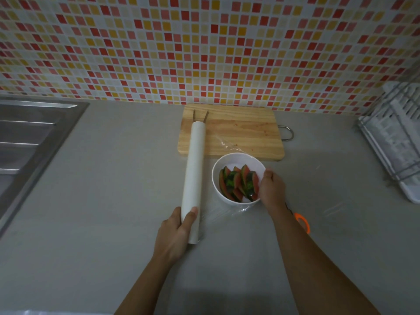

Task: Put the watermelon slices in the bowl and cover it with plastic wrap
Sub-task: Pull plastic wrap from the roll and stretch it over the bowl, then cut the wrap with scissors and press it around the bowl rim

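Your left hand (175, 233) has its fingers clenched around the near end of the plastic wrap roll (195, 178), which lies on the table (113, 178) and reaches away onto the cutting board (238, 133). Just right of those fingers sits the white bowl (236, 161), holding the watermelon slices (238, 183). Your right hand (271, 189) rests on the bowl's right rim; whether its fingers grip the rim or the clear film (229, 212) there, you cannot tell.

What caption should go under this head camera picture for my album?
Left hand grips white plastic wrap roll; right hand steadies white bowl of watermelon slices.
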A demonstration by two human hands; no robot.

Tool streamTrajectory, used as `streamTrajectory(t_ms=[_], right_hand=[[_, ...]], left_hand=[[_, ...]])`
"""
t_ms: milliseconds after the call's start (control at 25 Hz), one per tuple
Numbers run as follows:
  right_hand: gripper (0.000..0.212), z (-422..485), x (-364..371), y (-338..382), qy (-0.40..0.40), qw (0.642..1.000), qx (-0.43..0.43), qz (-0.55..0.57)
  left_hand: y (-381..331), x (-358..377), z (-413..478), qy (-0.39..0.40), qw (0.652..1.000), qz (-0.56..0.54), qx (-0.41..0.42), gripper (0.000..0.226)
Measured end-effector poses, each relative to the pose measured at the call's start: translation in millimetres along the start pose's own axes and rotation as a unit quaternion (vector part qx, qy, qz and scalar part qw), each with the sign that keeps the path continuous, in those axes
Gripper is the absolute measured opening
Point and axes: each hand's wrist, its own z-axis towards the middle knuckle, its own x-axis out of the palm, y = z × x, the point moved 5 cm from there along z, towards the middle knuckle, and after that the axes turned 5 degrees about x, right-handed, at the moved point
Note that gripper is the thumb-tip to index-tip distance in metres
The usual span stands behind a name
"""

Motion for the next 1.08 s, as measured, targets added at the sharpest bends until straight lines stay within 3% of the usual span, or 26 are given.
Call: streamTrajectory(t_ms=[200, 280, 400, 520, 800, 880, 960, 1080], right_hand=[[0.060, 0.0, -1.2, -10.4, 0.085, 0.983, 0.112, 0.118], [0.055, 0.2, -18.6, -14.8, 0.067, 0.984, 0.089, 0.142], [0.035, -13.0, -63.4, -33.0, -0.074, 0.993, -0.018, -0.090], [0.037, -39.1, -76.7, -61.5, -0.106, 0.960, -0.020, -0.258], [0.030, -43.6, -80.7, -64.4, -0.063, 0.943, -0.025, -0.326], [0.031, -52.3, -81.6, -58.4, -0.061, 0.955, -0.049, -0.285], [0.032, -72.0, -77.4, -46.2, -0.055, 0.980, -0.098, -0.163], [0.033, -106.9, -54.7, -33.8, 0.031, 0.989, -0.141, -0.034]], left_hand=[[1.0, 3.0, 0.5, 0.019, 1.000, -0.013, -0.005, 0.052], [1.7, 3.7, -0.1, 0.018, 1.000, -0.019, -0.006, 0.053], [2.2, 4.2, 0.9, 0.016, 1.000, -0.018, -0.004, 0.052], [3.4, 3.2, 1.9, 0.016, 1.000, -0.018, -0.007, 0.053], [2.4, 2.0, 4.6, 0.016, 1.000, -0.021, -0.006, 0.055], [2.5, 1.6, 3.5, 0.015, 1.000, -0.026, -0.005, 0.054], [2.8, 0.5, 2.9, 0.010, 1.000, -0.024, -0.002, 0.051], [4.7, -0.3, 3.1, 0.011, 0.999, -0.030, -0.012, 0.048]])
